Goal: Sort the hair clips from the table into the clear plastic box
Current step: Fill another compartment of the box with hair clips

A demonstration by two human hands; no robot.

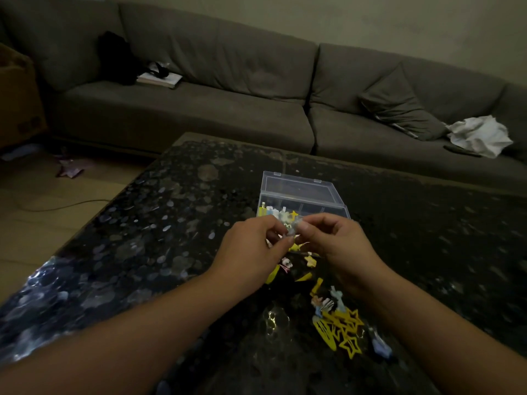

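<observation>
Several hair clips [278,213] already fill my clear plastic box's [302,195] left compartment, my left hand [251,249] and right hand [336,243] together pinch a pale clip [290,228] before it, and many loose clips [340,326] remain on the table [171,223]

We only get one view here, so there's nothing overlapping with a second camera. It's worn on the head and looks forward and down over the dark speckled tabletop [176,212]. It's wide-angle, so the edges bend a bit. Both forearms come in from 6 o'clock and the hands meet close below us, just under centre: left hand [251,249], right hand [339,246]. The clear plastic box [299,192] sits just past them toward 12 o'clock, and the grey sofa [228,89] runs across the whole top, well beyond the tabletop.
</observation>
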